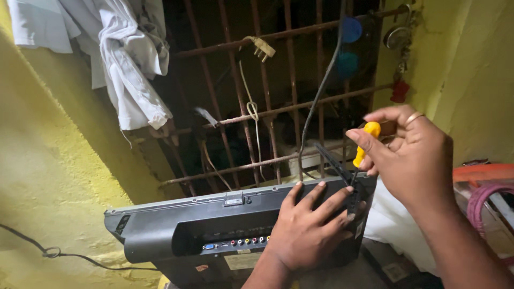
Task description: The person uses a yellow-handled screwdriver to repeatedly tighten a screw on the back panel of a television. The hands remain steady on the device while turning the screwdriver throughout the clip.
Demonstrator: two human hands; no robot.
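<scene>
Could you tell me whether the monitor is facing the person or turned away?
Turned away: the monitor shows its grey back panel and port row.

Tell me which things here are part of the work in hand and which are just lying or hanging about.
In use:
right hand gripping the yellow-handled screwdriver
left hand pressed flat on the back of the grey monitor

Just about:
white cloth hung at the window bars
plug on a cord
black cable along the yellow wall
</scene>
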